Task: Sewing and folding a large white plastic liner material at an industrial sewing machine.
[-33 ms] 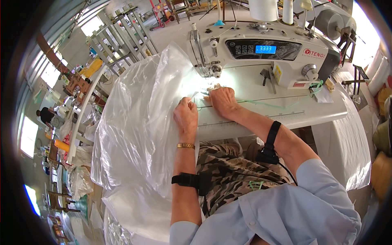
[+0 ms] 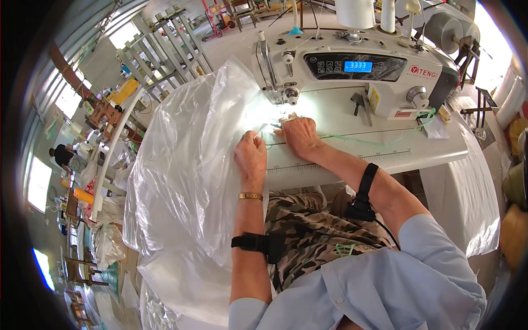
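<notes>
A large translucent plastic sheet drapes over the left side of the sewing table and down beside me. My left hand is closed in a pinch at its right edge, beside a thin greenish ribbon that runs right across the table. Under the lit head of the white sewing machine, my right hand has its fingers curled together near the needle area. A small dark tip and some pale bunched material show at those fingers, but glare and the hand hide what they grip.
A small dark tool lies on the sewing table right of the needle. White thread cones stand above the machine. Metal racks are at the back left, where a person is near other equipment. White sheeting hangs at the right.
</notes>
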`<control>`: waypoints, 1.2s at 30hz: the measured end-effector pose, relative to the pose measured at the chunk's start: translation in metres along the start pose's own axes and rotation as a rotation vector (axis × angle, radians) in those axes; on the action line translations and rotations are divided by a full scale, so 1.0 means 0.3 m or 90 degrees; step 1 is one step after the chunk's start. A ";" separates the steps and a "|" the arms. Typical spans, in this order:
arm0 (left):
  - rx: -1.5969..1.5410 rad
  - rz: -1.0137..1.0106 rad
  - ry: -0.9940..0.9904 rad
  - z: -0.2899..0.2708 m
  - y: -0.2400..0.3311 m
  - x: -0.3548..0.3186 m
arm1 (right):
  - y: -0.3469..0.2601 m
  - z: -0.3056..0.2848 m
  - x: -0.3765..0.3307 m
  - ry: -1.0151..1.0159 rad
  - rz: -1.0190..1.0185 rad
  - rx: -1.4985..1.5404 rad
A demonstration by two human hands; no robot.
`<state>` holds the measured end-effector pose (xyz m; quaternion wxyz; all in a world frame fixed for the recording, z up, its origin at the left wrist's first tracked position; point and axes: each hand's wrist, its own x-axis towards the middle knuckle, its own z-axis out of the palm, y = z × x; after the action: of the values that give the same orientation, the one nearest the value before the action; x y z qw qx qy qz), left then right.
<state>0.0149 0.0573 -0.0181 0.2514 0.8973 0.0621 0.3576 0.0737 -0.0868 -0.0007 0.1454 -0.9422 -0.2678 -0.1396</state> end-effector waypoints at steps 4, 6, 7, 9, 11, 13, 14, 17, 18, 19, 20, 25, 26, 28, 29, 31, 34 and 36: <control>-0.005 0.012 0.015 0.008 0.002 -0.002 | -0.007 0.003 0.009 0.006 0.012 0.007; 0.000 0.014 0.011 0.015 0.007 0.001 | 0.006 0.013 0.012 0.005 0.012 0.002; 0.005 0.013 0.009 0.019 0.011 0.003 | 0.016 0.019 0.011 0.023 0.007 0.013; -0.003 0.023 0.026 0.014 0.003 0.004 | 0.017 0.004 0.003 0.042 0.002 0.026; -0.013 0.033 0.042 0.015 0.006 0.008 | 0.021 -0.009 -0.015 -0.014 -0.031 -0.012; 0.018 -0.022 -0.028 0.017 0.015 0.012 | 0.068 0.006 -0.037 0.000 -0.006 -0.001; 0.020 -0.025 -0.026 0.022 0.005 0.009 | 0.089 0.011 -0.052 0.012 0.008 0.009; 0.052 -0.006 -0.010 0.023 -0.011 0.014 | 0.222 -0.044 -0.112 0.037 0.021 -0.038; 0.076 0.010 -0.035 0.017 0.007 0.015 | 0.273 -0.067 -0.124 0.042 0.043 -0.043; 0.098 0.024 -0.061 0.018 0.027 0.016 | 0.321 -0.095 -0.141 0.047 0.066 -0.050; 0.122 0.025 -0.065 0.022 0.033 0.016 | 0.356 -0.113 -0.155 0.030 0.112 -0.072; 0.143 -0.008 -0.091 0.031 -0.009 0.001 | 0.271 -0.134 -0.180 0.209 -0.033 -0.124; 0.113 -0.003 -0.081 0.011 0.007 -0.018 | 0.222 -0.133 -0.175 0.226 -0.074 -0.042; 0.026 -0.009 -0.049 -0.041 0.046 -0.052 | 0.087 -0.108 -0.142 0.194 -0.153 0.089; -0.032 -0.022 -0.028 -0.076 0.050 -0.081 | 0.024 -0.083 -0.144 0.157 -0.193 0.209; -0.086 0.000 -0.101 -0.176 0.090 -0.168 | -0.049 -0.030 -0.120 0.130 -0.205 0.318; -0.081 0.126 -0.014 -0.338 0.061 -0.395 | -0.092 0.038 -0.101 0.048 -0.257 0.219; -0.032 0.085 -0.037 -0.480 0.012 -0.593 | -0.109 0.049 -0.095 0.035 -0.259 0.164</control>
<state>-0.2132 0.0610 -0.0359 0.2509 0.9029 -0.0139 0.3487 0.0353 -0.0683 -0.0174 0.2406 -0.8384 -0.4636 -0.1560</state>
